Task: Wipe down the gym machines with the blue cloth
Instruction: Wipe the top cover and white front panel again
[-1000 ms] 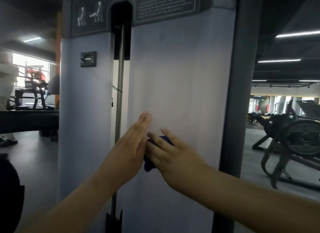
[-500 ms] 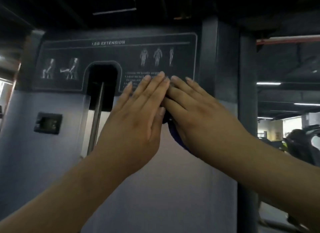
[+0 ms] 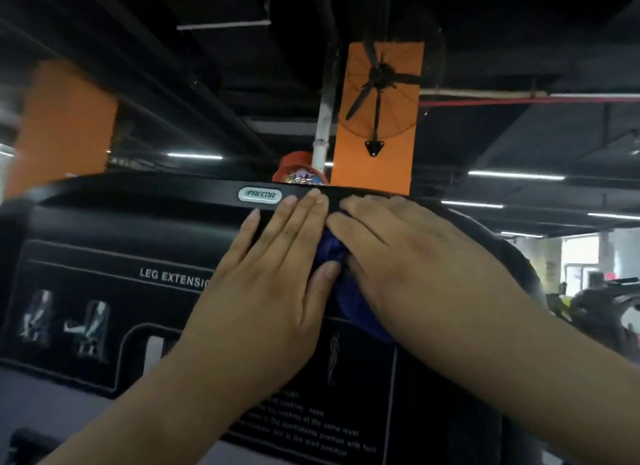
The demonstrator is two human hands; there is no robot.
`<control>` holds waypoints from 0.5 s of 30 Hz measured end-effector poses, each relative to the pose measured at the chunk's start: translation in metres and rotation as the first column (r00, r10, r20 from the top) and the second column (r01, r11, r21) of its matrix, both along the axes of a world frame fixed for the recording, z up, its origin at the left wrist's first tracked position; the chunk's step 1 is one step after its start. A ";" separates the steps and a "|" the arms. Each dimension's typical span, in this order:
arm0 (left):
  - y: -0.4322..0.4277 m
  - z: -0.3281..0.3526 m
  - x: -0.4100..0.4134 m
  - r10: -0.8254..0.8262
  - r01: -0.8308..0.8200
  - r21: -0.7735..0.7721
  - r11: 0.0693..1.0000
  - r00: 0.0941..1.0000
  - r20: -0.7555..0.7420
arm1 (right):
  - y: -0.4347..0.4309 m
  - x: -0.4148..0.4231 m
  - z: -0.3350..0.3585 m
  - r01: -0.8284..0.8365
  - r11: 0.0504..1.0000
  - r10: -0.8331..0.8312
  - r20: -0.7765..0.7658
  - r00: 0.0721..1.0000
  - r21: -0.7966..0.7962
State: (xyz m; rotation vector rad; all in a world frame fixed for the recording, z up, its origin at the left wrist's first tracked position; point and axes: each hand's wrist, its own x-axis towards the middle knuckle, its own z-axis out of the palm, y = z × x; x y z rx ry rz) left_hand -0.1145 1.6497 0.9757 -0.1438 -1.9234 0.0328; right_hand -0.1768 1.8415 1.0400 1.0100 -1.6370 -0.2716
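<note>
blue cloth higher, at machine top

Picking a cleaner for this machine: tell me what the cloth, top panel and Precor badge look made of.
Blue cloth: soft matte fabric, perhaps microfibre; it bunches into folds.
Top panel: black, satin sheen, smooth; plastic or painted metal, unclear.
Precor badge: silvery, glossy; metal or chromed plastic.

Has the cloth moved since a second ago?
Yes, upward. The cloth was on the pale panel below the placard; now it lies level with the LEG EXTENSION heading, near the Precor badge.
</note>
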 end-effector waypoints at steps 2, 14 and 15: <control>0.000 0.011 0.004 0.029 -0.028 -0.007 1.000 0.997 0.074 | -0.003 -0.007 0.011 -0.007 0.999 0.004 0.095 0.995 0.039; 0.015 0.076 0.003 0.108 -0.113 -0.018 0.993 0.884 0.456 | 0.015 -0.028 0.100 -0.138 0.990 0.135 0.525 0.840 -0.033; 0.016 0.078 0.000 0.116 -0.120 -0.020 0.993 0.876 0.468 | 0.018 -0.031 0.107 -0.131 0.989 0.145 0.565 0.812 -0.066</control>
